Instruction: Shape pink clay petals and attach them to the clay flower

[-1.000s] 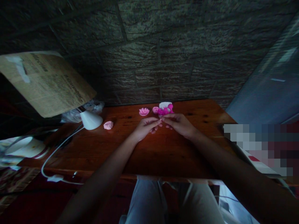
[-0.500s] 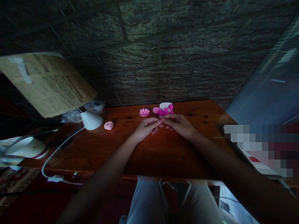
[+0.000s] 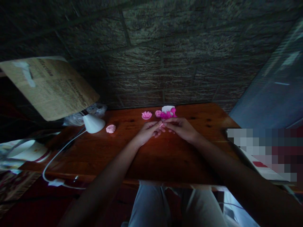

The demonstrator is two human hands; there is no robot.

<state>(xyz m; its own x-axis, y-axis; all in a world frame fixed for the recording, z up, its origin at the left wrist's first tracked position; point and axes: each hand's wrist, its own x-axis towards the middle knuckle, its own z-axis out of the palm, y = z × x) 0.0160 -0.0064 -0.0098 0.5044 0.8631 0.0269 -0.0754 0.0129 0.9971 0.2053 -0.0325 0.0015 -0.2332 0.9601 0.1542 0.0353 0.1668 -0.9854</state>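
My left hand [image 3: 148,131] and my right hand [image 3: 181,127] meet fingertip to fingertip above the table, both closed in a pinch. Between their fingers shows a small pink piece [image 3: 162,125], mostly covered, its kind too small to make out. Just behind the hands lie bright magenta lumps [image 3: 168,114] by a white piece [image 3: 168,108]. A round pink piece [image 3: 158,113] sits beside them. Further left stands a pink petalled flower shape [image 3: 146,115]. A pale pink crumpled lump [image 3: 110,128] rests nearer the lamp.
A lamp with a white base [image 3: 94,123] and a newspaper-print shade [image 3: 52,86] stands at the left, its white cord [image 3: 53,162] hanging over the table's edge. A white cup-like container [image 3: 28,150] is at far left. The stone-patterned wall [image 3: 146,63] closes off the back of the wooden table [image 3: 99,154].
The view has tipped up slightly, so everything sits a little lower. My left fingers have shifted, and more of the pink piece shows between my hands.
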